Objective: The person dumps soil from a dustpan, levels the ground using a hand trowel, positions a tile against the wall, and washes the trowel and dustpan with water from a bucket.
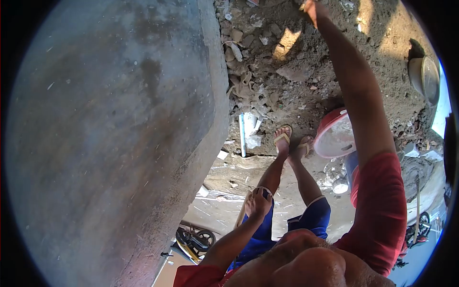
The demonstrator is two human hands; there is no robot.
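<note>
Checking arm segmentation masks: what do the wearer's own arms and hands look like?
Two short red fabric sleeves; uncovered forearms, no cables or markings discernible. The bare left hand shows no glove; the bare right hand is partly out of frame.

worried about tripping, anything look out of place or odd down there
Loose rubble litters the dirt beside the grey concrete; crumpled clear plastic lies near the left foot, looking like stray debris.

The left hand (258, 203) is at the blue shorts (313, 217), the right hand (313, 10) stretched out over rubbly soil (294, 93).
</note>
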